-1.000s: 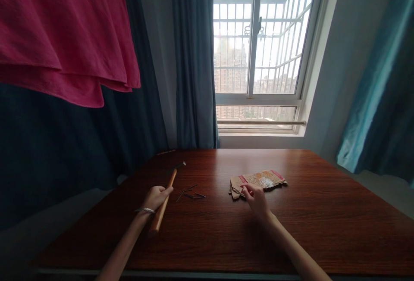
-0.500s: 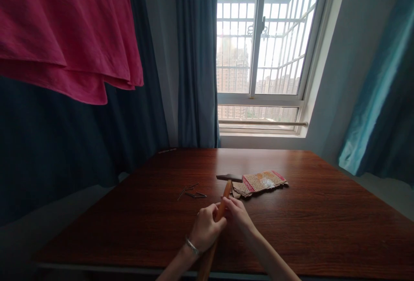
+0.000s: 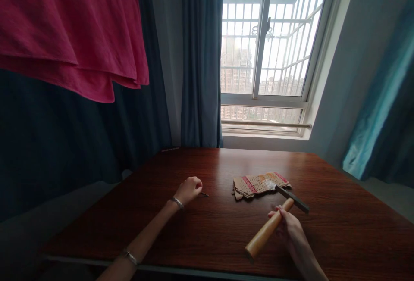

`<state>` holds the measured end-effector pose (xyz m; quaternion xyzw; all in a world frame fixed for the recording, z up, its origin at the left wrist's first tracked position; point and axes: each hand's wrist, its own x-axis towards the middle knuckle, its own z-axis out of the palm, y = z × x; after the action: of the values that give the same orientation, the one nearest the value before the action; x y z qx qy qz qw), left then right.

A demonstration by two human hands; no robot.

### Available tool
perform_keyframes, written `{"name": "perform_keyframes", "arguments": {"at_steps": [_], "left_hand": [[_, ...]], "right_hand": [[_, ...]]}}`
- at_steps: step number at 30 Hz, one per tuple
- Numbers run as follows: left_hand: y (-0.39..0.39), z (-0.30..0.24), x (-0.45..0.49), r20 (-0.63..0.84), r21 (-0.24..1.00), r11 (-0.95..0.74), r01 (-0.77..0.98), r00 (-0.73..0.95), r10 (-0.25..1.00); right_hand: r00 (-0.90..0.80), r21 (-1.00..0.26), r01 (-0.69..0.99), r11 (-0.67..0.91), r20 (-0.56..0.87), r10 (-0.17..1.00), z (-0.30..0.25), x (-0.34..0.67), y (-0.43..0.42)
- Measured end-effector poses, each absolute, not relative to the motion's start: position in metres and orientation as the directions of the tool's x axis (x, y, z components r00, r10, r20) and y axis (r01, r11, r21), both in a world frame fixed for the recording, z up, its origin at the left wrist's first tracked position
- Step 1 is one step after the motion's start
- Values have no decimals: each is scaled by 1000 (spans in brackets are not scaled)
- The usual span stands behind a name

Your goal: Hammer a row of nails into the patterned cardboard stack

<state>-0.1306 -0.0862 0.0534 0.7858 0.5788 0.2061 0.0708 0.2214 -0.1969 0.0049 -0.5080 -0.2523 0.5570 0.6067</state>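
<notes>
Hammer [image 3: 265, 234] clenched near its head by right grip [image 3: 289, 228], likely for control | nails [image 3: 203, 194] enclosed by curled left grip [image 3: 190, 187] on surface [image 3: 323, 216]

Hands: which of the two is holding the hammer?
The right hand, gripping the hammer by its wooden handle. The left hand lies curled on the table beside a thin metal pin.

I am looking into a lived-in room of a high-rise flat. A dark wooden surface [image 3: 226, 238] stands with its far edge below a sliding window [image 3: 293, 100] behind a white security grille, and residential tower blocks [image 3: 236, 72] show through it. Long blue-grey curtains [image 3: 200, 57] flank the glass, and a red cloth [image 3: 64, 26] hangs overhead on the left.
</notes>
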Motion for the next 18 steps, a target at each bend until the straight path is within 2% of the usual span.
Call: {"name": "perform_keyframes", "arguments": {"at_steps": [3,5,12,18], "left_hand": [[-56,42,-163,164,304,-229,925,186,969],[-46,36,-175,120,300,-226,927,198,973],[-44,31,-174,61,262,-274,925,268,962],[-45,29,-170,82,135,-319,938,310,947]], "right_hand": [[334,-944,-283,-167,-260,906,-1,248,-204],[360,-953,-252,-170,-256,897,-4,262,-207],[297,-916,-310,-256,-349,889,-16,287,-203],[220,-892,-285,-350,-416,882,-11,291,-203]]}}
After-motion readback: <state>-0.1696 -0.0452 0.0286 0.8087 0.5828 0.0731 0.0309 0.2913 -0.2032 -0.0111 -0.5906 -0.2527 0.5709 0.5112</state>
